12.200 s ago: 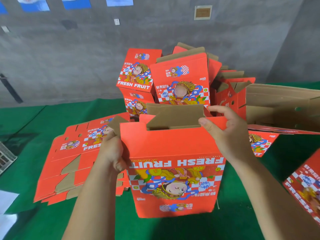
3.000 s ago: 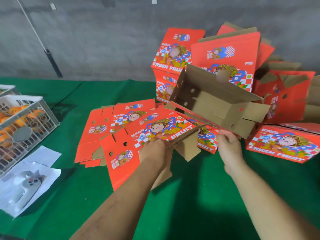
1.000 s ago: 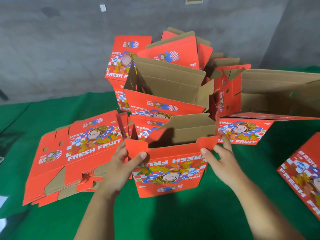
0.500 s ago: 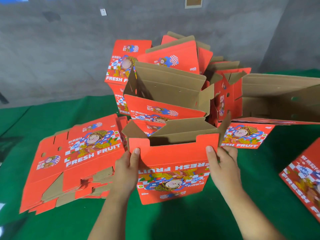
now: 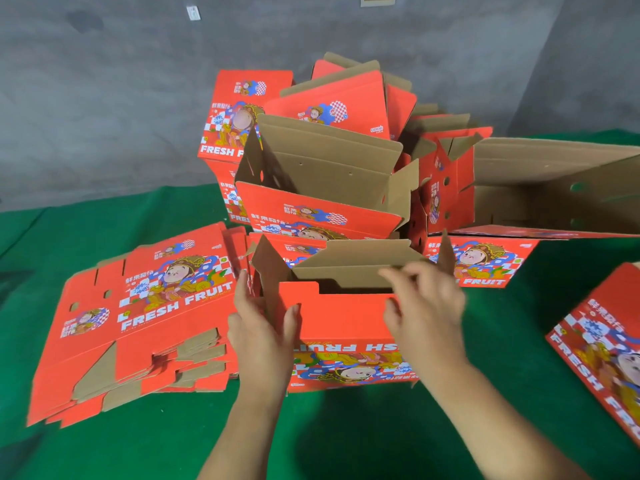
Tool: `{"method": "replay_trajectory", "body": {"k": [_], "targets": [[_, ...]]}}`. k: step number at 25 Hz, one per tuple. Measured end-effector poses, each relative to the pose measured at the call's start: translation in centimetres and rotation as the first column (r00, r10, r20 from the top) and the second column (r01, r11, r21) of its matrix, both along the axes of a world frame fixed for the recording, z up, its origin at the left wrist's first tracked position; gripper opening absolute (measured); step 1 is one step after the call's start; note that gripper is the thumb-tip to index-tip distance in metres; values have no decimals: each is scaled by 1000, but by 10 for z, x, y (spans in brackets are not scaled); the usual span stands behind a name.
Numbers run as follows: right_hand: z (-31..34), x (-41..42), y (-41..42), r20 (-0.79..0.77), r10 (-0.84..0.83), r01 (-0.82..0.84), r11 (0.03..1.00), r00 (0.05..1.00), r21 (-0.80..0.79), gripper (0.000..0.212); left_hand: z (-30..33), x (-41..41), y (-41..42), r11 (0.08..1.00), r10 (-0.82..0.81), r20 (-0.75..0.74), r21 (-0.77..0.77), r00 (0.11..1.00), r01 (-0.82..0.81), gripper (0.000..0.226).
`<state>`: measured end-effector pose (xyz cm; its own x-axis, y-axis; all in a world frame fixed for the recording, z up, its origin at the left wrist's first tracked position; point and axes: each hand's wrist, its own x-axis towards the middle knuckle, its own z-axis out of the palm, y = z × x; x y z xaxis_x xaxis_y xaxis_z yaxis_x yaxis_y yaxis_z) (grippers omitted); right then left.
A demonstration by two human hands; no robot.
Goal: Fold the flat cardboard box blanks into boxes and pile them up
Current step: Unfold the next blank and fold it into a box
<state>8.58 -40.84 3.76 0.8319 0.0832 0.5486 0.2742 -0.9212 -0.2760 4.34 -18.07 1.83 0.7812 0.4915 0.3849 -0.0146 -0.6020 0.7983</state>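
Observation:
A half-formed red "FRESH FRUIT" box (image 5: 341, 327) stands upside down on the green table in front of me, its brown flaps pointing up. My left hand (image 5: 259, 327) grips its left corner, thumb on the red front panel and fingers behind the side flap. My right hand (image 5: 424, 306) is blurred over the right top edge, fingers reaching onto the brown inner flap. A stack of flat red box blanks (image 5: 138, 323) lies to the left. Behind stands a pile of folded red boxes (image 5: 311, 161).
A large open box (image 5: 554, 188) lies on its side at the back right. Another red box (image 5: 602, 344) sits at the right edge. The table has a green cloth (image 5: 346, 438), and a grey wall (image 5: 104, 98) runs behind the pile.
My right hand has risen from the box's right side to its top edge and onto the inner flap. The left side flap stands more upright. My left hand stays on the left corner.

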Motion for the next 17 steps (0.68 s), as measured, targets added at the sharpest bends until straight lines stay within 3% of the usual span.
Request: {"method": "replay_trajectory", "body": {"k": [2,4,6,8,9,10,11,13,15,17], "targets": [[3,5,17,-190,131,-129,991,973,21,62,-4,1,1,999,23,-38,33,999,-22,101],[1,15,25,-372,145,-121,989,917,86,81,-11,0,4,999,35,-62,23,997,-33,94],[-6,23,31,-447,125,-134,991,886,13,89,-16,3,9,985,-32,-83,-173,996,17,67],[-11,25,31,-512,97,-148,987,854,-59,83,-15,6,8,933,-82,-52,-356,995,58,40],[-12,24,30,-535,64,-132,987,842,-89,80,-14,7,7,955,-55,-21,-292,998,47,38],[-12,23,28,-559,27,-107,988,828,-110,82,-13,6,5,994,-16,4,-111,1000,17,42],[-12,23,25,-589,9,-87,991,808,-103,89,-11,4,2,995,13,-3,94,1000,-13,48],[-13,20,20,-620,18,-74,995,785,-66,105,-9,0,-3,944,35,-16,330,999,-28,60],[-15,16,19,-611,12,-59,997,792,-57,110,-10,0,-1,909,-9,16,416,1000,1,59],[-15,14,21,-569,2,-48,997,822,-65,112,-10,0,10,914,-158,-7,378,987,149,44]]}}
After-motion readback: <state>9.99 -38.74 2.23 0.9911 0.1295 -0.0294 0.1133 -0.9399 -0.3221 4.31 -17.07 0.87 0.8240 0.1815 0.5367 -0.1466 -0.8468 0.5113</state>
